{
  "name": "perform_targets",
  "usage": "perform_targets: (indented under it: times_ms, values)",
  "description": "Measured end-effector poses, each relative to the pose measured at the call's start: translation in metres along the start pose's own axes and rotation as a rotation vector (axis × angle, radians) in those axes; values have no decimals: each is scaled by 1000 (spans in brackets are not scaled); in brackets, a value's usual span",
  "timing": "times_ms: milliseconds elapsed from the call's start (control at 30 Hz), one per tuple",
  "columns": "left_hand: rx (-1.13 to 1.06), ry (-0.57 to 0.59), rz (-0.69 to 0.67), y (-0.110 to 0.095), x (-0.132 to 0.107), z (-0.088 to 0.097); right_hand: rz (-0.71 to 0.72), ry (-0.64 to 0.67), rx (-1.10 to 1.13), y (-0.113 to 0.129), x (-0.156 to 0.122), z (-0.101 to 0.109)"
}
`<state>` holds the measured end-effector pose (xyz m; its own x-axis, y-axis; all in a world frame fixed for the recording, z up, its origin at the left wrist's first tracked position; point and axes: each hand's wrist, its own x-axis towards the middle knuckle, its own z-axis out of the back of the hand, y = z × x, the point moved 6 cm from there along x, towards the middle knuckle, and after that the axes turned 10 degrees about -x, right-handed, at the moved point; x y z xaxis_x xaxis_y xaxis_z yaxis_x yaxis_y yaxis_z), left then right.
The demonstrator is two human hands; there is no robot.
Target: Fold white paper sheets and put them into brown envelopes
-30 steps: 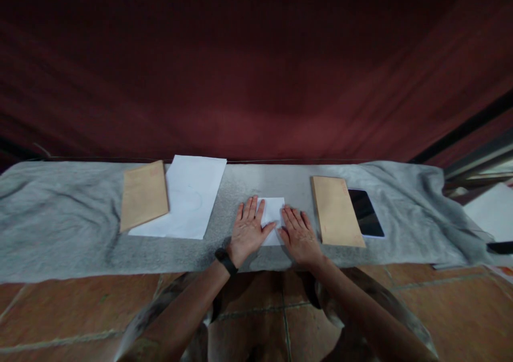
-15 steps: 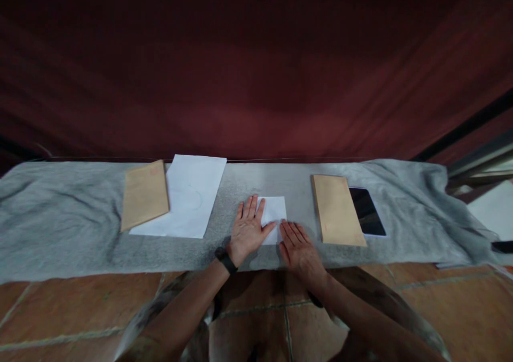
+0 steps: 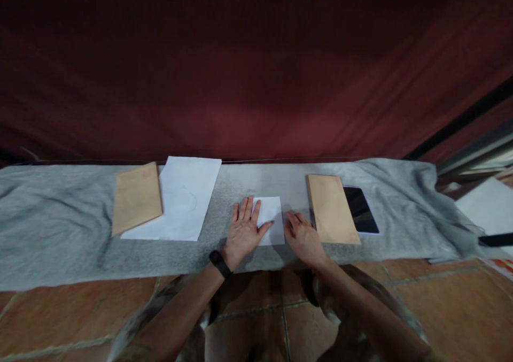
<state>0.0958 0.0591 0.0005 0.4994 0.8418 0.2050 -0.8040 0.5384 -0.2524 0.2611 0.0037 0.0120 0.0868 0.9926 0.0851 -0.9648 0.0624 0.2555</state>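
A small piece of folded white paper (image 3: 274, 209) lies flat on the grey cloth in front of me. Across its left part my left hand (image 3: 242, 235) rests palm down, fingers spread and thumb reaching over the sheet. My right hand (image 3: 305, 241) is just beside the paper's right edge, its fingers loosely bent and nothing seen in them; whether a fingertip touches the cloth I cannot tell. A black band (image 3: 220, 264) circles my left wrist.
Large white sheets (image 3: 186, 201) lie to the left, partly under a brown envelope (image 3: 138, 197). On the right, a stack of brown envelopes (image 3: 333, 209) overlaps a dark-screened phone or tablet (image 3: 362, 210). The grey cloth (image 3: 72, 223) covers a narrow bench before a dark red backdrop (image 3: 256, 84).
My right hand has lifted off the paper and shifted right, its fingers now bent instead of flat. My left hand keeps its place on the sheet. The whole view has shifted slightly.
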Motion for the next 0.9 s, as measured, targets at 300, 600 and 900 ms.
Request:
perform_targets:
  times_ms: [300,600,900]
  values:
    - [-131,44,-154,-19,-2,2,-159,89,423,-8,31,-18]
    - [-901,-77,156,-5,10,18,-116,259,1251,22,32,-11]
    - [-1546,-88,479,14,17,33,-193,33,1122,14,33,-9]
